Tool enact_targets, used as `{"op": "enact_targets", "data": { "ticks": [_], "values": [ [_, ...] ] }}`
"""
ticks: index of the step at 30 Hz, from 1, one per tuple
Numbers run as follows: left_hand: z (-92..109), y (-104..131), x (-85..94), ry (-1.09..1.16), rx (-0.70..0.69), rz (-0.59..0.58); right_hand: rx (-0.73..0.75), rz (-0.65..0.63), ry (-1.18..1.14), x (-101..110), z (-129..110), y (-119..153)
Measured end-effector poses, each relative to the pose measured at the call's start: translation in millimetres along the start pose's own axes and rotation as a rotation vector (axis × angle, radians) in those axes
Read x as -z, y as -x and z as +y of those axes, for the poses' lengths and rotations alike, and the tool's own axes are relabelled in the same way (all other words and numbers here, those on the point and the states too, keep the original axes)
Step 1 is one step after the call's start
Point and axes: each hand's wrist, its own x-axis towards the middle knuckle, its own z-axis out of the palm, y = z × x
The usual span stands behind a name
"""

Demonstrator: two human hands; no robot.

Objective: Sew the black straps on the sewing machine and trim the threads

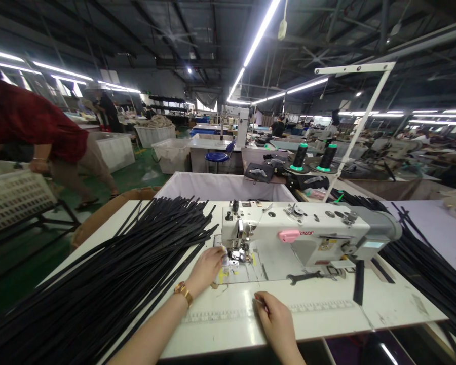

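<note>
By presser foot (234, 256): L hand (206, 265), fingers bunched | R hand (278, 320), fingers curled | grips unclr

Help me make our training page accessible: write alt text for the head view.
A person's left hand is beside the needle area of a white workshop sewing machine, while the right hand curls over a ruler strip. Black strips lie heaped at left; behind, someone in red bends forward.

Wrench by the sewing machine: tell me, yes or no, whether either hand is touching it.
No, the wrench lies on the work surface, apart from both the left hand and the right hand.
</note>
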Motion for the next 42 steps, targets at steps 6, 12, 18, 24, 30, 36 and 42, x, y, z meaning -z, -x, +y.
{"op": "enact_targets", "data": {
  "ticks": [6, 12, 18, 24, 30, 36, 42],
  "values": [
    [-20.5, -41.8, -4.3, 0.009, -0.1, -0.04, 0.001, 0.002, 0.008, -0.6, 0.3, 0.5],
    [-19.8, -48.0, -12.0, -0.012, -0.168, -0.093, 0.028, 0.015, 0.011, -1.3, 0.2, -0.6],
    [-18.7, -44.2, -13.4, -0.039, -0.134, -0.094, 0.043, 0.027, 0.015, 0.0, -1.6, -0.6],
    [-15.5, -44.0, -10.8, -0.046, -0.132, -0.087, 0.04, 0.028, 0.027, 1.0, -3.6, -0.1],
    [-13.9, -43.1, -9.3, -0.027, -0.138, -0.064, 0.054, 0.042, 0.046, 1.2, -4.5, 0.7],
    [-12.5, -42.0, -6.1, -0.002, -0.139, -0.049, 0.051, 0.038, 0.082, 2.0, -8.0, 0.5],
    [-9.1, -41.3, -1.3, 0.009, -0.149, -0.043, 0.047, 0.022, 0.13, 2.5, -10.5, 0.4]
  ]
}}
